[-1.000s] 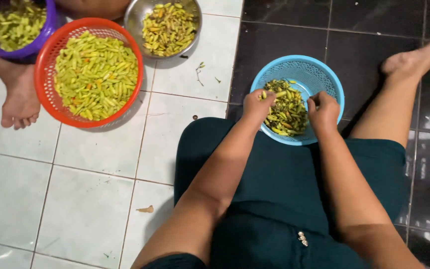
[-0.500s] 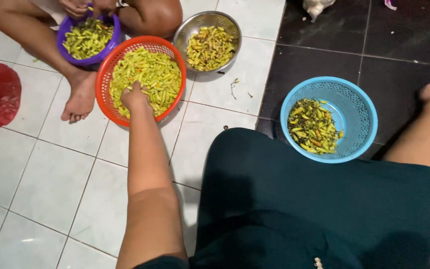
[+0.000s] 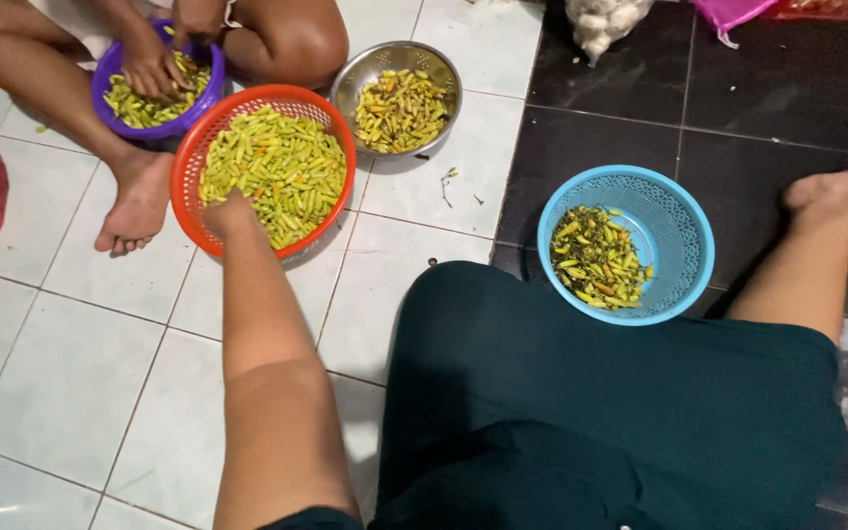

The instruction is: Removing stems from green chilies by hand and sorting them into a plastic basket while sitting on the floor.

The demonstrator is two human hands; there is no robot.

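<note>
Fingers of my left hand (image 3: 231,211) curl down into the green chilies (image 3: 272,172) heaped in the orange basket (image 3: 191,162) on the floor; whether my grip has closed on any, I cannot tell. My right hand is out of view. A careless scoop could spill chilies over the basket's near rim, or nudge it against the steel bowl (image 3: 380,59) just beside.
</note>
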